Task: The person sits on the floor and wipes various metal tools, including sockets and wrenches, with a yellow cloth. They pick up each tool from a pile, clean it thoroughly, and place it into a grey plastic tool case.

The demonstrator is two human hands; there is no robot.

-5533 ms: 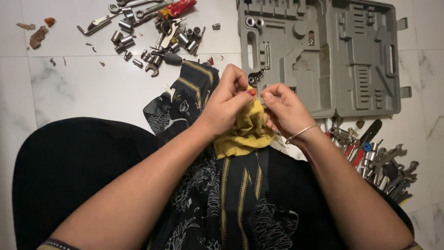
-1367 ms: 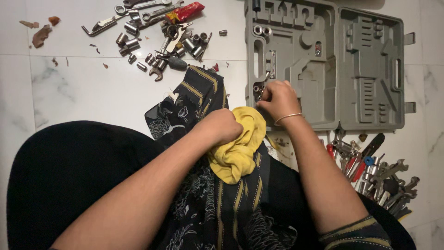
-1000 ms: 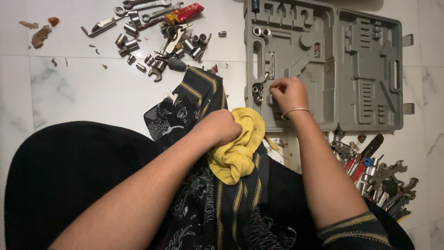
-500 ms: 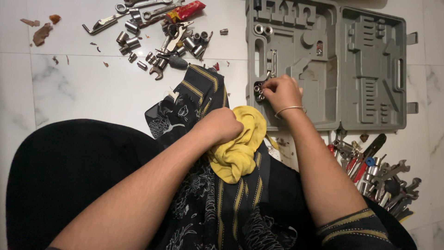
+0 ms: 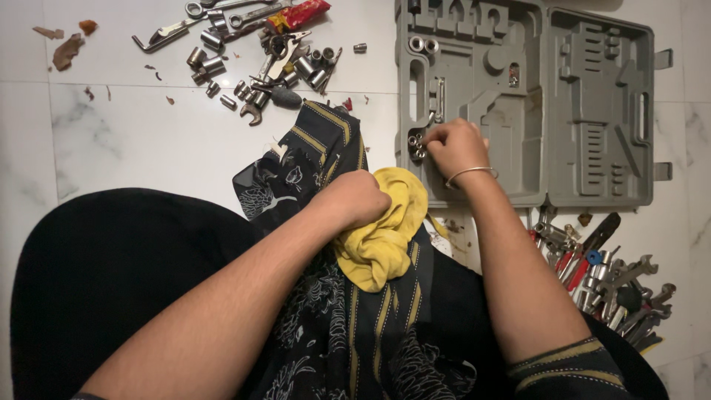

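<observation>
My left hand (image 5: 355, 200) rests fisted on a crumpled yellow cloth (image 5: 381, 241) lying on my lap, gripping it. My right hand (image 5: 455, 146), with a thin bangle on the wrist, reaches into the open grey plastic tool case (image 5: 592, 111) on the white floor. Its fingertips are pinched at a row of small metal sockets (image 5: 416, 142) seated in the case's left half. Whether a socket is between the fingers is hidden. A black patterned scarf with yellow stripes (image 5: 311, 155) drapes from my lap onto the floor.
A scatter of loose sockets, wrenches and pliers (image 5: 259, 55) lies at the upper left beside a red packet (image 5: 300, 12). Another heap of wrenches and red-handled tools (image 5: 607, 274) sits at the lower right. Brown scraps (image 5: 67, 52) lie at the far upper left.
Earlier both hands worked together at the yellow cloth. My right hand then left it and reached to the sockets in the case, shifting slightly there; my left hand stays on the cloth.
</observation>
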